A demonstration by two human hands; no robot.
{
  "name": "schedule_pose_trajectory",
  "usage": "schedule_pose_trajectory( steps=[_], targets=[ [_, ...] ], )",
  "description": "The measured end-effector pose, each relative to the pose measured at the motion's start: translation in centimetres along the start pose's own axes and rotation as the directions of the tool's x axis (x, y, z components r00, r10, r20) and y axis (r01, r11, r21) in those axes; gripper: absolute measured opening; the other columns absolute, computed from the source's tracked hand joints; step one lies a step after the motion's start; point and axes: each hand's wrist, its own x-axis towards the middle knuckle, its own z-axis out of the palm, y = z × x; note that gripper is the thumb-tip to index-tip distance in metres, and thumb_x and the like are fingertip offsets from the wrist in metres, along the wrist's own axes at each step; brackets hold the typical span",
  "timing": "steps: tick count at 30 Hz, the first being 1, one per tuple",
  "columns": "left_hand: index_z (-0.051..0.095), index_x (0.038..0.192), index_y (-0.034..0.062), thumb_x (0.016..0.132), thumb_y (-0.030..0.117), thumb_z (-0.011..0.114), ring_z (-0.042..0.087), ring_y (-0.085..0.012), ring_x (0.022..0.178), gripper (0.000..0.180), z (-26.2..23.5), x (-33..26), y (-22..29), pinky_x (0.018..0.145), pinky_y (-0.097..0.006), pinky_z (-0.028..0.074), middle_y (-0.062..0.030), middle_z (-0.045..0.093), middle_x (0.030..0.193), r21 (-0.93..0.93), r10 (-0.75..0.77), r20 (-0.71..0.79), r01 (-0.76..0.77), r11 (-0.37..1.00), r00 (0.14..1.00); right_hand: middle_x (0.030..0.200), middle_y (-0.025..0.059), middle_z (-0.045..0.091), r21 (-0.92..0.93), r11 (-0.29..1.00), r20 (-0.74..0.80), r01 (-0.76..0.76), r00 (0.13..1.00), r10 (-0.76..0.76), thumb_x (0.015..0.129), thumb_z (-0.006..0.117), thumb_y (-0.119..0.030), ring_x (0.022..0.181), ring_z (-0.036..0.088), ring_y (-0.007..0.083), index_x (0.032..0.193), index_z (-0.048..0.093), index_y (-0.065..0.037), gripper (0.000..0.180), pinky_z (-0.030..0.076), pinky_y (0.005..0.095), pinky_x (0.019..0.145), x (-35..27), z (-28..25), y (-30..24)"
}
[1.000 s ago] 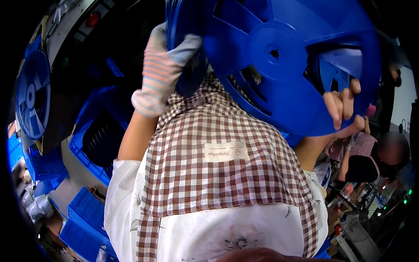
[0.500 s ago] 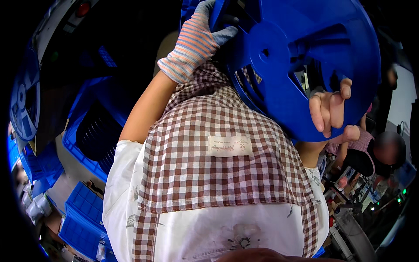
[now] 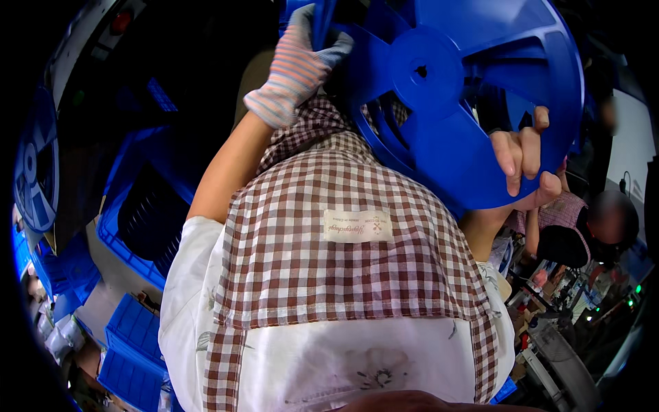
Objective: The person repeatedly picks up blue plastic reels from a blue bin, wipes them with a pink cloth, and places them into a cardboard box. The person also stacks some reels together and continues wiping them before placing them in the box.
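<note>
Filling the upper right of the frame, a large blue reel hangs in front of the checked apron, its top cut off by the frame's edge. The bare right hand grips it at the lower right: fingers curl at a cut-out near the edge, while the thumb lies by the outer rim. At the upper middle, the left hand, in a striped glove, pinches a thin blue piece seen edge-on; whether that belongs to the same reel or another, I cannot tell.

The reel looks like moulded plastic, so it is probably light for its breadth, stiff across the face and rather slick, with thin webs that might crack if dropped. The rim beside a cut-out seems the best hold, since fingers can hook there; a second grip on the opposite edge would steady the wide disc.

Its round face, with the hub near the middle, points toward the camera, tilted a little. Being round, it has no long axis across that face; the spindle line runs roughly toward the viewer.
</note>
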Motion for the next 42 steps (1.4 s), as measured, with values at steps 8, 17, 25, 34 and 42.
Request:
schedule_pose_trajectory(
  steps=[8,17,25,34,42],
  targets=[
    [0.051,0.120,0.0003,0.087,0.030,0.065,0.064,-0.0166,0.077,0.046,-8.5,-1.9,2.0,0.079,-0.033,0.054,-0.0121,0.066,0.098,-0.422,-0.459,0.199,0.499,0.757,0.866,0.067,0.0069,0.052,-0.798,0.598,0.075,-0.071,0.974,0.216,0.076,0.068,-0.023,0.058,0.056,0.0176,0.114,0.042,0.006,0.055,0.047,0.0301,0.062,2.3,0.8,3.7],
    [0.059,0.112,0.0040,0.090,0.027,0.058,0.063,-0.0213,0.092,0.032,-13.6,-6.5,-0.6,0.082,-0.033,0.053,-0.0102,0.065,0.105,-0.526,-0.667,-0.036,0.553,0.646,0.744,0.055,0.0109,0.054,-0.934,0.047,0.336,0.353,0.827,0.451,0.074,0.075,-0.041,0.046,0.058,0.0218,0.097,0.047,0.007,0.061,0.045,0.0302,0.041,3.7,-2.6,22.3],
    [0.056,0.117,0.0041,0.085,0.057,0.057,0.062,-0.0230,0.098,0.061,-14.2,-9.2,0.3,0.086,-0.036,0.052,-0.0104,0.063,0.110,-0.443,-0.686,-0.198,0.561,0.699,0.700,0.044,0.0056,0.044,-0.918,0.073,0.387,0.389,0.846,0.366,0.074,0.073,-0.048,0.037,0.049,0.0132,0.082,0.044,0.003,0.059,0.035,0.0251,0.031,3.1,-1.7,26.1],
    [0.055,0.119,0.0004,0.075,0.061,0.066,0.060,-0.0256,0.102,0.076,-14.9,-10.1,1.2,0.093,-0.038,0.048,-0.0132,0.063,0.111,-0.450,-0.659,-0.014,0.584,0.676,0.752,0.052,0.0093,0.053,-0.905,-0.099,0.347,0.414,0.853,0.390,0.075,0.065,-0.059,0.040,0.053,0.0171,0.084,0.050,0.007,0.068,0.038,0.0279,0.035,3.9,-0.1,26.1],
    [0.059,0.115,-0.0019,0.083,0.029,0.066,0.062,-0.0251,0.101,0.045,-15.7,-9.9,1.4,0.093,-0.037,0.047,-0.0143,0.064,0.110,-0.391,-0.658,0.016,0.611,0.689,0.752,0.076,0.0170,0.061,-0.896,-0.136,0.251,0.423,0.735,0.630,0.073,0.069,-0.056,0.069,0.061,0.0235,0.102,0.051,0.015,0.078,0.047,0.0330,0.054,4.1,1.5,25.0]
  ],
)
